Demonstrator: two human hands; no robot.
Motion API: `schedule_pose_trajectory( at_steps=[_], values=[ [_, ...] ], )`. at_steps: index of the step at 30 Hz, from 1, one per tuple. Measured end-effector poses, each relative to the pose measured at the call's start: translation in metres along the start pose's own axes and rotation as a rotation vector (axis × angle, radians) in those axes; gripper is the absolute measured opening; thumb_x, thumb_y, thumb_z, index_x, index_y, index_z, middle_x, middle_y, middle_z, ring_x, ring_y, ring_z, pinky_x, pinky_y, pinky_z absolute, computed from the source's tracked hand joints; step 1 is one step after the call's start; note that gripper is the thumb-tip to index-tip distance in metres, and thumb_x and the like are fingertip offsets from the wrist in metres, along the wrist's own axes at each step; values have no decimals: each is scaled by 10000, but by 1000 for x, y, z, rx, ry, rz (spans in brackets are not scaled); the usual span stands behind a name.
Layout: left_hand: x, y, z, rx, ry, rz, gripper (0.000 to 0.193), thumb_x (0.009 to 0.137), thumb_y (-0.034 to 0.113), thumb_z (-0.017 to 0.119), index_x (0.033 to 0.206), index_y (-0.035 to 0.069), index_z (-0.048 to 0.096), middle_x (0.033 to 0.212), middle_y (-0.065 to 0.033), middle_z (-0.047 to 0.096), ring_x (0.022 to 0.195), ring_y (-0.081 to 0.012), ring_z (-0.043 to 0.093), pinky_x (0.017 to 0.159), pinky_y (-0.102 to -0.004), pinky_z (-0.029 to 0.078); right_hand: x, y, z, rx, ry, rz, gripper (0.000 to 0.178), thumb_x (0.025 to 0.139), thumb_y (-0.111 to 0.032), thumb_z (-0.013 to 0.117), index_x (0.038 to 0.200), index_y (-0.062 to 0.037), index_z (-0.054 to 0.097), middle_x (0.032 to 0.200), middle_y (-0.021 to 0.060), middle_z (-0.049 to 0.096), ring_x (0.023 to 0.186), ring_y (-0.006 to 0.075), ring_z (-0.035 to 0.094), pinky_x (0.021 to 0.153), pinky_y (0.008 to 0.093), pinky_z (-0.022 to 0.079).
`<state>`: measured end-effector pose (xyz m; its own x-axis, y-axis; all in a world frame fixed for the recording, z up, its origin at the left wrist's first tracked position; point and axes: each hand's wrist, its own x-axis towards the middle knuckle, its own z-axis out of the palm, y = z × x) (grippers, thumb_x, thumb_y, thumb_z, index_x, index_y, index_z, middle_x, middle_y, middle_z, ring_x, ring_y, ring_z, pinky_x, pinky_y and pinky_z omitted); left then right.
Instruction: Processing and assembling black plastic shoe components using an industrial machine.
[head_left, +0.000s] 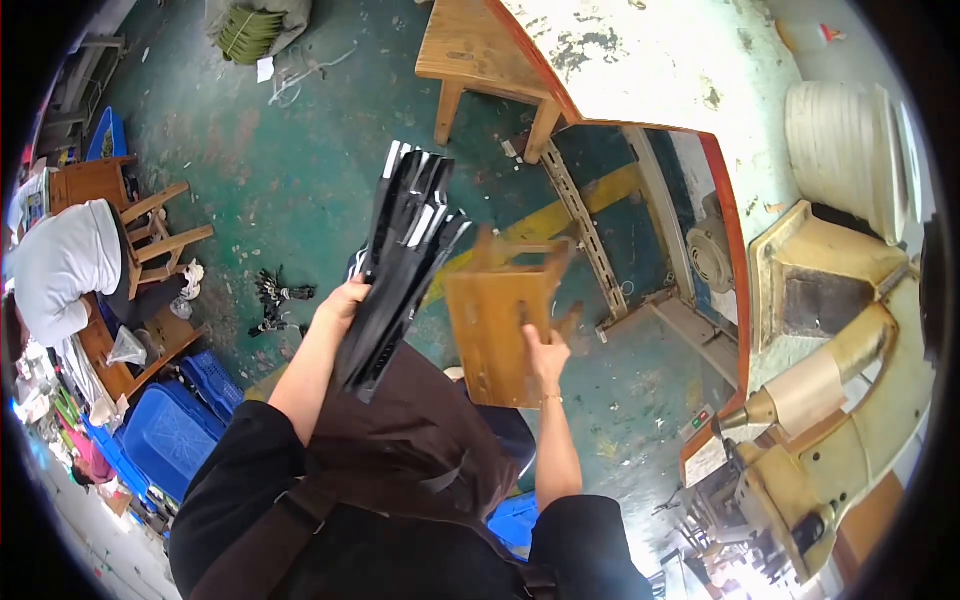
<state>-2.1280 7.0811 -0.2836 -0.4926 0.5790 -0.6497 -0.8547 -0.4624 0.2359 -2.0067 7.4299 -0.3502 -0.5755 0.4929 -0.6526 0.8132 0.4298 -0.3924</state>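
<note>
My left hand (343, 303) is closed around a thick bundle of long black strips (405, 265), some with white ends, held in front of my brown apron. The strips' exact kind cannot be made out. On the right, my right hand (547, 358) grips a small wooden stool (488, 335) at its seat. The seat's face shows toward me and its legs point away. Motion smears the stool's far end, and part of my right hand's fingers is hidden behind the wood.
At right stands a worn, red-edged worktable (660, 70) with a large cream machine (850, 400). Beyond is a wooden bench (475, 60). Black bundles (275, 300) lie on the green floor. Blue crates (172, 435) and a bending co-worker in grey (75, 265) are at left.
</note>
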Motion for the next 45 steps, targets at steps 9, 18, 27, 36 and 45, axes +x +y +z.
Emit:
schedule_pose_trajectory(
  at_steps=[9, 18, 27, 36, 45],
  values=[
    [21, -6, 30, 258, -31, -68, 620, 595, 2, 528, 1211, -38, 473, 1074, -145, 612, 859, -223, 617, 730, -256, 474, 26, 35, 96, -333, -393, -315, 616, 689, -559, 634, 855, 34, 643, 787, 181, 654, 750, 333, 617, 665, 409, 474],
    [52, -12, 79, 329, -239, -92, 595, 594, -22, 536, 1187, -16, 493, 1042, -130, 622, 837, -204, 618, 732, -249, 471, 61, 156, 182, -491, -405, -306, 402, 803, -392, 525, 985, -55, 646, 959, 145, 650, 849, 349, 616, 723, 411, 480],
    [105, -36, 113, 458, -408, -21, 565, 627, 12, 551, 1188, 3, 486, 994, -108, 629, 792, -187, 612, 727, -256, 472, 22, 21, -31, 325, 42, -464, 311, 864, -286, 513, 930, -7, 632, 882, 124, 656, 777, 253, 612, 696, 330, 475],
    [90, -93, 183, 777, -382, 288, 541, 766, 180, 585, 1246, -7, 423, 1079, -119, 576, 911, -197, 570, 838, -285, 438, -81, -20, -72, 999, 261, -668, 408, 814, -281, 637, 1111, -18, 544, 987, 94, 631, 817, 207, 606, 756, 295, 470],
    [88, -60, 154, 727, -534, 678, 766, 906, 619, 244, 1335, -9, 334, 1436, -172, 217, 1284, -245, 267, 1067, -349, 182, -71, -109, -79, 1180, -118, -621, 461, 708, -78, 712, 1111, 17, 510, 978, 120, 620, 783, 195, 608, 712, 277, 497]
  ],
)
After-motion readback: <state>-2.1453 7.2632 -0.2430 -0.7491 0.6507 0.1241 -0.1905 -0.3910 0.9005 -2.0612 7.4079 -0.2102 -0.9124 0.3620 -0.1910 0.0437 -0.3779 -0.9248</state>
